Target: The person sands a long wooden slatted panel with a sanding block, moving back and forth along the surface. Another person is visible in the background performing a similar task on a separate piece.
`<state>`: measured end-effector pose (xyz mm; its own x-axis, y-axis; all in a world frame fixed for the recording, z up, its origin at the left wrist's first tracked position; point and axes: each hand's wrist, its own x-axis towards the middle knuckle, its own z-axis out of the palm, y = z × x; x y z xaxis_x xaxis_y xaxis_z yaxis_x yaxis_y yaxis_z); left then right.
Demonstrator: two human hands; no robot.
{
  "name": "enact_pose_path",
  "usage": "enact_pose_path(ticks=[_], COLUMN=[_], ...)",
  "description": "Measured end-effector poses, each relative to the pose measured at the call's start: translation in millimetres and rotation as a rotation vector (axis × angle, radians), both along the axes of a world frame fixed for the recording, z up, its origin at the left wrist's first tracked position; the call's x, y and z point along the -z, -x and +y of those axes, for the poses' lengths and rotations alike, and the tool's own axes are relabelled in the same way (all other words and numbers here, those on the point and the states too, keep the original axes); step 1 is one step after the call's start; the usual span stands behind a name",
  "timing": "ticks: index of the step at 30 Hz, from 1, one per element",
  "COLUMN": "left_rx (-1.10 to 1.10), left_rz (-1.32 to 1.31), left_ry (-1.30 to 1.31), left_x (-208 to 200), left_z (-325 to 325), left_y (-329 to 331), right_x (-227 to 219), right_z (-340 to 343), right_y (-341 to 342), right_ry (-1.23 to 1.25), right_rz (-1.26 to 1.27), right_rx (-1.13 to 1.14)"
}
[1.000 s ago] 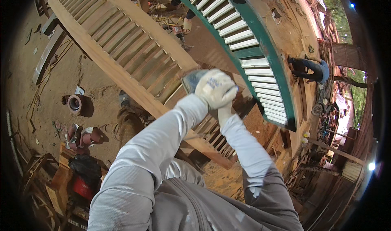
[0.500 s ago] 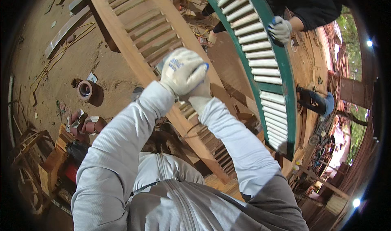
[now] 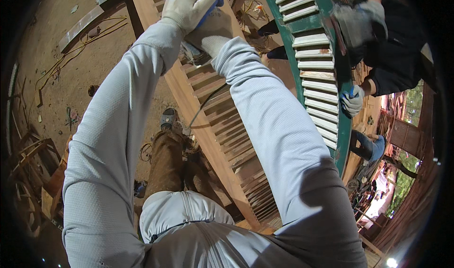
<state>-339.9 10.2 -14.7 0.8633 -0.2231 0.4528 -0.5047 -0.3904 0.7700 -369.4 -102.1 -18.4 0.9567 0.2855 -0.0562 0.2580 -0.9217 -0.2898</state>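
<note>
Reaching farther up the bare-wood shutter than half a second ago, the left hand and right hand have moved away from the worker's body, while a co-worker in black has come further into view. White knit gloves with blue trim cover the worker's hands, the left overlapping the right. Beneath them, a grey tool shows only an edge, above the shutter's slats. The left thumb bends inward; whether the left fingers are closed on the tool cannot be told, and the right fingers are hidden. Ribbed, pale grey sleeves crease along both arms.

Smooth tan rails frame the shutter's thin, parallel wooden slats, crossed by a dark, curving cord. Well apart to the right, a green shutter carries white slats, its paint scuffed; one of the co-worker's gloved hands is at its edge, the other a blur above. Brown, rumpled trousers and a dark shoe stand beside the wood, over a dirt floor where a thin yellow cord loops near splintered scrap wood.
</note>
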Motion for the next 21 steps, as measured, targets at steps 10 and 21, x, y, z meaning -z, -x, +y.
enact_pose_path(ticks=[10, 21], left_rx=[0.097, 0.41], left_rz=[-0.038, -0.079], left_ry=[-0.11, -0.019], left_x=[1.0, 11.6], left_z=[-122.5, -262.4], left_y=[42.5, 291.8], right_x=[17.5, 51.0], right_z=[-125.1, -270.0], right_y=[48.6, 339.0], right_ry=[0.159, -0.078], right_rz=[0.053, 0.162], right_rx=[0.32, 0.634])
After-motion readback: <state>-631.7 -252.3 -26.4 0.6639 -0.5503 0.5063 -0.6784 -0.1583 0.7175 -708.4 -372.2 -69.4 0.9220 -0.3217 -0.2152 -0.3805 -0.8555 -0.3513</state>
